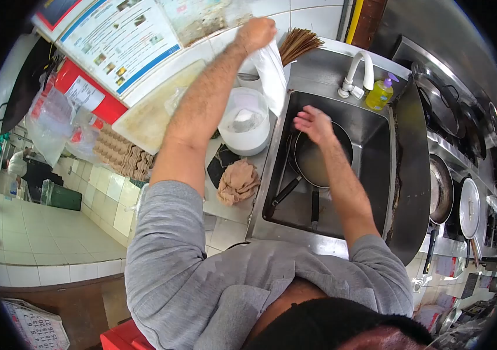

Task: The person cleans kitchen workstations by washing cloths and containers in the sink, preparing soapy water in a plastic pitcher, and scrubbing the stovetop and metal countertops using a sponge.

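My left hand (254,35) is closed and raised at the counter's back, near the wall. From it hangs a limp white cloth (269,73); whether it is fabric or a thin bag is hard to tell. Above the steel sink (371,198), my right hand (314,123) holds nothing, its fingers stretched out. Below that hand, a frying pan (337,137) with cloudy liquid lies in the basin. Two black handles show, one belonging to another pan partly hidden beneath. Beside the sink stands a translucent white tub (244,139) with something whitish inside.
A white faucet (358,70) and a yellow soap bottle (380,93) stand behind the basin. A twig brush (300,45) leans near the wall. Left are a crumpled brown cloth (239,182), a cutting board (143,125) and egg trays (121,153). Pans (440,184) crowd the right side.
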Demonstrator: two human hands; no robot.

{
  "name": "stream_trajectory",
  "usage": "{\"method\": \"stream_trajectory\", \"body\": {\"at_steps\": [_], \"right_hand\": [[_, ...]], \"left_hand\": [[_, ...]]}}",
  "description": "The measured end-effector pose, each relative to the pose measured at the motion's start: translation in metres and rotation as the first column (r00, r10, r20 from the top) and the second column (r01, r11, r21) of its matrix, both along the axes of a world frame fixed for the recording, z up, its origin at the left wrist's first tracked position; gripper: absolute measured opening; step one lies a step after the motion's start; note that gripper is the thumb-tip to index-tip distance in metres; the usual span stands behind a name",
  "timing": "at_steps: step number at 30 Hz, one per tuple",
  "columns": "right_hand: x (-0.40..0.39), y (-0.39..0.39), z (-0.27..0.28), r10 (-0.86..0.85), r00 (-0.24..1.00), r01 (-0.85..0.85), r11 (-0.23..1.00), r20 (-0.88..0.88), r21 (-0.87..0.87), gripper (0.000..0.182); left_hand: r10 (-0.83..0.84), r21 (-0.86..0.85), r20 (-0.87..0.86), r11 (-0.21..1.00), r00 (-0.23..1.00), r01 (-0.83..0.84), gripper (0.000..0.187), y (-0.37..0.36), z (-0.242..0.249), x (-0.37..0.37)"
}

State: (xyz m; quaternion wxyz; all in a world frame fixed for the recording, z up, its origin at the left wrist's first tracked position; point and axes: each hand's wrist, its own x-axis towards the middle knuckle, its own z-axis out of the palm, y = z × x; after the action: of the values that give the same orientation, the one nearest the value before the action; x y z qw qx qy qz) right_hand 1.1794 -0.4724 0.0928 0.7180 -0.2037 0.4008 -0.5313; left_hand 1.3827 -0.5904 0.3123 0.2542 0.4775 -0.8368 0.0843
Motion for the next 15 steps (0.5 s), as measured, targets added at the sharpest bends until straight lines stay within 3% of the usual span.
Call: {"method": "stream_trajectory", "body": {"at_steps": [2,4,5,7,11,13,15], "right_hand": [[-0.036,-0.023,0.004,-0.187,0.96,0.175,0.982,-0.209,-0.075,0.021],[-0.079,-0.055,-0.006,-0.353,0.857,0.304,0.935,-0.376,-0.185,0.021],[-0.095,-0.065,0.002,-0.412,0.757,0.352,0.911,-0.506,-0.216,0.025],[-0.14,-0.107,-0.021,-0.387,0.474,0.318,0.913,-0.791,-0.255,0.04],[-0.168,-0.126,-0.021,-0.278,0.614,0.307,0.946,-0.739,-0.101,0.059],[-0.186,-0.139,-0.046,-0.287,0.68,0.273,0.953,-0.675,-0.13,0.065],[-0.199,-0.155,-0.059,-0.22,0.813,0.244,0.969,-0.539,-0.028,0.065]], "left_hand": [[-0.043,-0.05,-0.005,0.998,0.999,0.043,0.023,-0.036,0.015,0.008],[-0.034,-0.199,0.143,0.978,0.989,0.062,0.027,-0.081,0.018,0.015],[-0.029,-0.201,0.152,0.978,0.988,0.059,0.027,-0.073,0.021,0.011],[0.137,-0.075,0.036,0.988,0.99,-0.134,0.022,-0.041,0.027,-0.001],[0.14,0.055,0.028,0.988,0.99,-0.141,0.025,-0.06,-0.023,0.023],[0.181,0.114,0.045,0.976,0.982,-0.185,0.025,-0.057,-0.06,0.039],[0.288,0.311,-0.086,0.917,0.954,-0.249,0.03,-0.04,-0.08,0.048]]}}
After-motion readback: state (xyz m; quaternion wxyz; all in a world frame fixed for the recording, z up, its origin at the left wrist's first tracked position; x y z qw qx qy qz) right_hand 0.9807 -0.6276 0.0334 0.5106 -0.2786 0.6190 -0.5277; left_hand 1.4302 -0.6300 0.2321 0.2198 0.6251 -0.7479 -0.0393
